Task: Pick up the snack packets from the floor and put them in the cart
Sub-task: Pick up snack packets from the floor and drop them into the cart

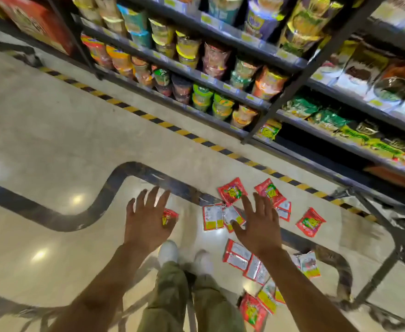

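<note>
Forearms stretch down; left hand (148,219) and right hand (260,226) hover with fingers splayed, each grip empty, over the snack packets (232,191). Light, slippery foil, I'd judge: pinch an edge.

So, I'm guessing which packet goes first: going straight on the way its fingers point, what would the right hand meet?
Likely the red foil snack packet with green print, just beyond the fingertips of the right hand, before the striped yellow floor tape. The hand's height above the floor is unclear.
</note>
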The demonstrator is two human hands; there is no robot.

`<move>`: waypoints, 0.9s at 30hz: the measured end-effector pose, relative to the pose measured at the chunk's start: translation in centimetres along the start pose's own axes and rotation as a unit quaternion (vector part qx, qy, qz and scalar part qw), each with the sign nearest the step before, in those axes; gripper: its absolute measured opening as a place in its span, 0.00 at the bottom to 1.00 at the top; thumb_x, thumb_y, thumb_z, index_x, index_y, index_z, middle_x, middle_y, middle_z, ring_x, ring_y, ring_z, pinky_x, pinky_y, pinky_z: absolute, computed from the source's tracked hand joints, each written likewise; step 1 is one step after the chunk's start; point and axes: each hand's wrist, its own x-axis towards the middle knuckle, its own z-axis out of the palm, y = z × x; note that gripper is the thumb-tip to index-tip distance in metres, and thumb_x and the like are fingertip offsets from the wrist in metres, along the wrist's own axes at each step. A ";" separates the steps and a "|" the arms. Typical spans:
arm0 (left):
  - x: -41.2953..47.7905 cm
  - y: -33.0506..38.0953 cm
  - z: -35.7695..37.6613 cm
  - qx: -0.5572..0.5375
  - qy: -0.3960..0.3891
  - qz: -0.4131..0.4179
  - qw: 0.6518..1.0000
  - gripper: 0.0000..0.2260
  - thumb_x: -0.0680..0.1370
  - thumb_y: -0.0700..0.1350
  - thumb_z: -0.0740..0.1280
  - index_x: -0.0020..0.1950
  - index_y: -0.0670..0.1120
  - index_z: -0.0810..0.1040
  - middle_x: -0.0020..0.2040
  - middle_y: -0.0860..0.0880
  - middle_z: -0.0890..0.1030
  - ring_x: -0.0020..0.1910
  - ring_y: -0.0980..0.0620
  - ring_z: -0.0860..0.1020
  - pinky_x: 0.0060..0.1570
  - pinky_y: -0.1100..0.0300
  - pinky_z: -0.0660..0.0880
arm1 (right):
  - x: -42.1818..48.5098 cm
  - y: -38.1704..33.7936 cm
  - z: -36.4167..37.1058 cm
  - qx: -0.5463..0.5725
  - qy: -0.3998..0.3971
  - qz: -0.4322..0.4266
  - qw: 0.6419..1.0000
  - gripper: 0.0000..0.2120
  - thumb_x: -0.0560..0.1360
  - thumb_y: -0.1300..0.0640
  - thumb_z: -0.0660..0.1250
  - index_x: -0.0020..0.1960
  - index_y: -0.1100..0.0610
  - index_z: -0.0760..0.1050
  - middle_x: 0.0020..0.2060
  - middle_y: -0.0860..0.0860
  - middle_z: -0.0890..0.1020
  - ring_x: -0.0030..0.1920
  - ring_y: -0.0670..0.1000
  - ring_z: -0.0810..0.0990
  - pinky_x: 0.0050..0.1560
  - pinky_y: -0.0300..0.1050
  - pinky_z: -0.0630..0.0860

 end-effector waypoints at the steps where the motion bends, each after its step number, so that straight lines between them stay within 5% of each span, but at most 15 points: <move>1: 1.3 -0.2 1.5 0.005 0.000 0.006 1.000 0.33 0.75 0.65 0.59 0.77 0.51 0.70 0.76 0.43 0.71 0.73 0.37 0.71 0.68 0.36 0.69 | 1.3 0.2 1.4 -0.002 -0.004 0.005 1.000 0.36 0.75 0.35 0.64 0.78 0.52 0.66 0.76 0.60 0.70 0.76 0.66 0.66 0.72 0.65 0.68; 8: 9.6 -2.0 16.1 0.005 -0.034 0.024 0.999 0.33 0.74 0.63 0.61 0.75 0.49 0.71 0.75 0.43 0.72 0.72 0.36 0.71 0.67 0.36 0.68 | 9.8 2.6 16.2 0.007 -0.056 0.016 0.998 0.34 0.74 0.37 0.68 0.75 0.53 0.70 0.72 0.62 0.72 0.71 0.66 0.70 0.67 0.64 0.72; 18: 16.4 -6.9 44.0 0.002 -0.128 -0.033 0.991 0.33 0.73 0.66 0.61 0.75 0.53 0.68 0.75 0.47 0.71 0.72 0.40 0.69 0.69 0.36 0.67 | 19.7 5.6 43.7 -0.022 -0.197 0.001 0.980 0.38 0.77 0.35 0.64 0.81 0.47 0.57 0.81 0.59 0.57 0.81 0.63 0.56 0.75 0.62 0.62; 21: 17.2 -8.5 50.9 -0.002 -0.165 -0.045 0.985 0.35 0.71 0.66 0.58 0.76 0.54 0.66 0.75 0.47 0.70 0.73 0.41 0.68 0.70 0.37 0.65 | 22.1 5.7 51.0 -0.010 -0.209 0.031 0.977 0.39 0.77 0.35 0.64 0.82 0.46 0.54 0.81 0.58 0.58 0.78 0.63 0.61 0.71 0.62 0.67; 27: 18.5 -12.5 60.3 -0.025 -0.199 -0.139 0.970 0.34 0.73 0.62 0.69 0.76 0.56 0.64 0.75 0.46 0.65 0.72 0.36 0.67 0.69 0.34 0.66 | 25.0 5.4 61.2 0.081 -0.187 0.152 0.967 0.42 0.74 0.38 0.72 0.79 0.50 0.55 0.73 0.60 0.64 0.69 0.67 0.68 0.61 0.66 0.74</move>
